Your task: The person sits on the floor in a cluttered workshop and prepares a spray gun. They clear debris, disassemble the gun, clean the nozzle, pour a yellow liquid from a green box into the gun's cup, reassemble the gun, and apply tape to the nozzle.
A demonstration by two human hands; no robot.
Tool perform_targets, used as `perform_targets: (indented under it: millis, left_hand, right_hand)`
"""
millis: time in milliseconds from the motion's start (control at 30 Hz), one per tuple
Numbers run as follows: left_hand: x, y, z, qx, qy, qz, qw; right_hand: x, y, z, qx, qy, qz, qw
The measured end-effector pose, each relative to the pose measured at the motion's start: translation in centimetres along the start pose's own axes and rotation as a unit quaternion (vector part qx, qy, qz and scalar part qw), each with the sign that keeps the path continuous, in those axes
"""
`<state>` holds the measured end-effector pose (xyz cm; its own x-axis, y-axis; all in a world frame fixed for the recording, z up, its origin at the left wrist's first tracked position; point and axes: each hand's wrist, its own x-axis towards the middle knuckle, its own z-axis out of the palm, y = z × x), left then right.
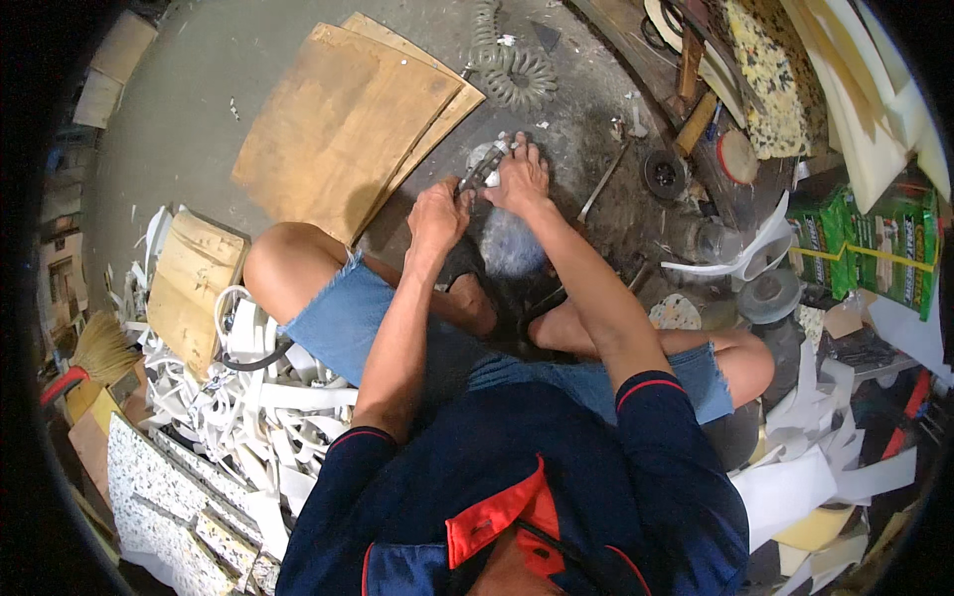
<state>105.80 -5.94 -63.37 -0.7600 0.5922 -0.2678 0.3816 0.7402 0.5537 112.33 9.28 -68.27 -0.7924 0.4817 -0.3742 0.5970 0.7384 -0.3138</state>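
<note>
My left hand (437, 217) is closed around a narrow dark metal tool (479, 171). The tool slants up to the right across some small white pieces (504, 145); its exact kind is too small to tell. Just to the right, my right hand (523, 179) lies palm down with fingers stretched out, its thumb near the tool. Part of the white material shows beside its fingers; what lies under the palm is hidden. Below both hands is a rounded, grey-blue, worn-looking block or bundle (512, 243), between my feet.
Two wooden boards (338, 119) lie on the floor at the left front. A coiled hose (520, 77) is ahead. White offcuts (283, 417) heap at my left, near a broom (104, 348). Green packages (874, 246) and a clear jar (770, 296) stand at my right, beside foam sheets (845, 89).
</note>
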Motion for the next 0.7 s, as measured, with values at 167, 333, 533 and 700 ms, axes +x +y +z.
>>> perform_targets:
  millis: [167, 333, 533, 700]
  left_hand:
    - [0.0, 0.5, -0.4, -0.002, 0.003, 0.037, 0.999]
    - [-1.3, 3.6, -1.2, 0.020, 0.047, 0.098, 0.994]
    - [-5.5, 8.2, -3.1, -0.051, 0.098, 0.240, 0.964]
    - [-6.5, 9.1, -5.4, -0.337, 0.163, 0.247, 0.894]
  right_hand:
    - [0.2, -0.1, 1.2, -0.011, 0.040, 0.023, 0.999]
    - [0.4, 1.4, 2.4, -0.014, 0.118, -0.014, 0.993]
    - [-2.8, 4.4, -2.0, 0.022, 0.305, -0.129, 0.943]
    - [-10.0, 5.8, -12.9, 0.096, 0.350, -0.180, 0.914]
